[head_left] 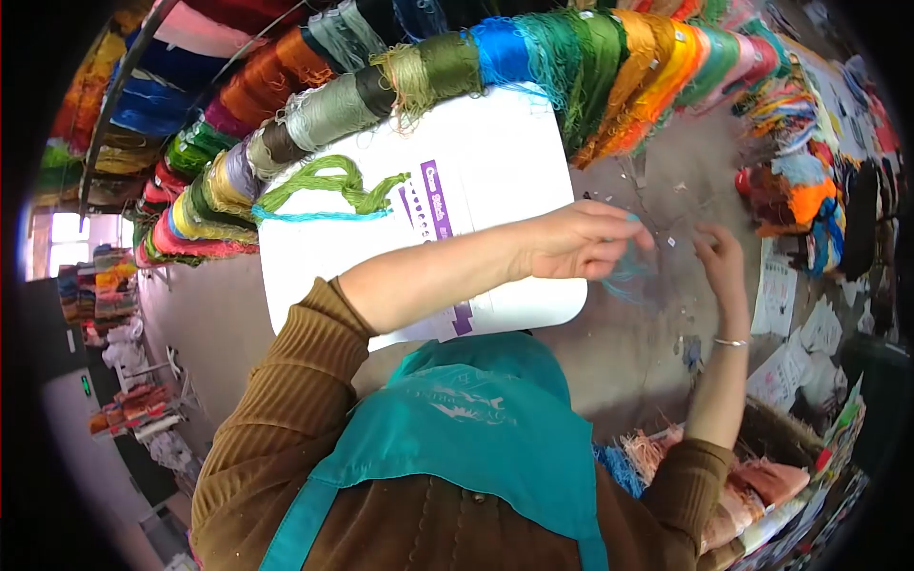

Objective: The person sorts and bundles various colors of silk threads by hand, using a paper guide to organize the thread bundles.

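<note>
My left hand (586, 240) reaches past the right edge of a white board (514, 143), its fingers closed on thin teal threads (625, 278) that hang loose below them. To its right, my right hand (721, 255) is raised with fingers bent and fingertips slightly apart; nothing shows between them. On the board lie a green thread skein (328, 183), a strip of bright blue thread (324, 217) and a printed card with a purple band (433, 195), partly covered by my left forearm.
Hanging skeins of many colours (447, 71) line a rail along the board's far side. More bundles hang at the right (800, 205). Pink and peach bundles (762, 485) fill a rack at the lower right, near white plastic bags (821, 328). Small scraps lie on the floor (619, 352).
</note>
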### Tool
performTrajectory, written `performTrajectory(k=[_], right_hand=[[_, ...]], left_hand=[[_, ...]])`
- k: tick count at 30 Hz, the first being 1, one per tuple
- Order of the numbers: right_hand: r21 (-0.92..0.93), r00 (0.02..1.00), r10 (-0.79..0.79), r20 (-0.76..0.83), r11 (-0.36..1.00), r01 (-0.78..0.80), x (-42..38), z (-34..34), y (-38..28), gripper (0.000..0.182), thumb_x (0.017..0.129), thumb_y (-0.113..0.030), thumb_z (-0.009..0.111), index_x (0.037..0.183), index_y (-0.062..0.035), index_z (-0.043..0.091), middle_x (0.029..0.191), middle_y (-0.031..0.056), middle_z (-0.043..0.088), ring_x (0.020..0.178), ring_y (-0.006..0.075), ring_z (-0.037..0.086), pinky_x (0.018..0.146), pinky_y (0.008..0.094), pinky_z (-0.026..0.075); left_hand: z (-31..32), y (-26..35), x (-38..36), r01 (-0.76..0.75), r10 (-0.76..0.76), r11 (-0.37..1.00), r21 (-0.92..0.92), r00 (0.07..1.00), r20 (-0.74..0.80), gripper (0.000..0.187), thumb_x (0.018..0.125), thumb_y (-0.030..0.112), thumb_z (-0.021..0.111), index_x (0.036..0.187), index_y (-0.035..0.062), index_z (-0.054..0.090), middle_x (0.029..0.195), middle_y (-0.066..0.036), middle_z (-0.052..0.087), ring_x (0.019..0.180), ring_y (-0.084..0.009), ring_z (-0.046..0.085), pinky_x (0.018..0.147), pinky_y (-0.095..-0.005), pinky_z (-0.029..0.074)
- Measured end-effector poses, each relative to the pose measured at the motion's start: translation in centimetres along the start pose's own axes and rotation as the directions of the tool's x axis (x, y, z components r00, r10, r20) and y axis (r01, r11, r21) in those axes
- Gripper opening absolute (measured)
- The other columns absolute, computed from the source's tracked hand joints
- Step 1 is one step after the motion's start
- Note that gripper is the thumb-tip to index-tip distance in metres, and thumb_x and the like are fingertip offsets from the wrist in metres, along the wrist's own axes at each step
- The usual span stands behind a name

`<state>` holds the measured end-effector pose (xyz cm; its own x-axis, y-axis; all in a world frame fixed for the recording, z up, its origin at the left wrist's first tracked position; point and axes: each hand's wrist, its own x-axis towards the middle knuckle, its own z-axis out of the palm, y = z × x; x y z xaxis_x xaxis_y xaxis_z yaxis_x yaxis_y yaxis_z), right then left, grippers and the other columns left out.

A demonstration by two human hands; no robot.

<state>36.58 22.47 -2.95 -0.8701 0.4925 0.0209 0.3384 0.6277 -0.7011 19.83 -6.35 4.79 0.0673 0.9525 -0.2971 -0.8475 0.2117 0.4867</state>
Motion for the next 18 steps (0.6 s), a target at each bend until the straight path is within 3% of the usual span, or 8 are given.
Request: performTrajectory(k=[2,3,6,8,9,10,13,18], right_hand=[[0.305,0.996,0.061,0.070,0.949,-0.080,3.4,4.4,-4.2,0.013,0.086,-0.009,0.066,0.096,0.0000,0.066,0.089,0.0036,0.066,0.079,0.0072,0.060,0.069,0.0229,0.048],[0.414,0.998,0.008,0.061,0.910,-0.033,5.0,6.6,-6.6,0.012,0.087,-0.008,0.065,0.096,0.0005,0.066,0.088,0.0031,0.066,0.078,0.0066,0.060,0.068,0.0224,0.047],[0.599,1.000,-0.016,-0.013,0.800,0.021,8.5,12.2,-14.4,0.011,0.087,-0.009,0.066,0.093,0.0009,0.066,0.083,0.0015,0.064,0.073,0.0056,0.058,0.064,0.0206,0.045],[0.625,0.994,-0.038,-0.102,0.775,0.094,11.2,15.7,-15.8,0.009,0.087,-0.008,0.066,0.090,0.0005,0.066,0.082,0.0007,0.062,0.069,0.0056,0.057,0.063,0.0206,0.045],[0.637,0.987,-0.013,-0.158,0.763,0.112,12.3,17.2,-16.3,0.007,0.085,-0.007,0.068,0.088,-0.0009,0.067,0.080,0.0010,0.059,0.065,0.0068,0.056,0.061,0.0218,0.045],[0.592,0.976,-0.020,-0.216,0.792,0.147,12.8,17.9,-17.1,0.008,0.084,-0.008,0.068,0.088,-0.0015,0.067,0.080,0.0011,0.058,0.064,0.0077,0.055,0.061,0.0226,0.045],[0.431,0.930,-0.043,-0.365,0.877,0.210,14.5,19.4,-18.8,0.015,0.078,-0.015,0.074,0.088,-0.0056,0.069,0.076,0.0025,0.055,0.062,0.0139,0.054,0.061,0.0281,0.046],[0.138,0.898,-0.117,-0.424,0.972,0.191,15.8,20.2,-20.0,0.019,0.075,-0.026,0.076,0.084,-0.0110,0.068,0.076,0.0023,0.056,0.066,0.0210,0.057,0.060,0.0356,0.047]], left_hand=[[-0.7,0.4,-1.7,-0.184,0.173,0.952,-0.246,0.983,-0.066,0.039,0.100,0.027,0.050,0.132,0.0040,0.049,0.055,0.008,0.035,0.044,-0.0031,0.034,0.042,-0.0221,0.032],[-2.2,0.5,-2.1,-0.254,0.272,0.899,-0.358,0.962,0.000,0.043,0.101,0.028,0.047,0.140,0.0098,0.042,0.054,0.008,0.033,0.043,-0.0025,0.032,0.042,-0.0222,0.031],[-3.6,2.6,-4.4,-0.448,0.499,0.719,-0.532,0.865,-0.055,0.039,0.101,0.028,0.047,0.138,0.0158,0.045,0.056,0.007,0.034,0.047,-0.0038,0.036,0.047,-0.0222,0.039],[-5.0,4.1,-5.3,-0.624,0.567,0.644,-0.442,0.778,-0.272,0.035,0.101,0.028,0.048,0.135,0.0191,0.050,0.063,0.007,0.048,0.060,-0.0073,0.053,0.059,-0.0242,0.050],[-6.5,4.9,-5.6,-0.676,0.620,0.608,-0.416,0.732,-0.283,0.032,0.100,0.027,0.049,0.130,0.0169,0.054,0.083,0.004,0.065,0.088,-0.0174,0.066,0.078,-0.0309,0.055],[-6.8,5.8,-5.5,-0.762,0.684,0.532,-0.368,0.643,-0.343,0.031,0.100,0.025,0.050,0.127,0.0109,0.056,0.112,-0.007,0.066,0.115,-0.0241,0.059,0.092,-0.0348,0.052],[-7.3,8.7,-5.2,-0.857,0.804,0.502,0.118,0.412,-0.429,0.037,0.097,0.021,0.055,0.130,0.0034,0.052,0.128,-0.011,0.057,0.129,-0.0232,0.047,0.108,-0.0357,0.038],[-8.5,11.3,-3.5,-0.550,0.890,0.455,0.700,0.299,-0.344,0.041,0.096,0.018,0.056,0.134,0.0020,0.052,0.139,-0.009,0.051,0.133,-0.0161,0.039,0.114,-0.0308,0.022]])
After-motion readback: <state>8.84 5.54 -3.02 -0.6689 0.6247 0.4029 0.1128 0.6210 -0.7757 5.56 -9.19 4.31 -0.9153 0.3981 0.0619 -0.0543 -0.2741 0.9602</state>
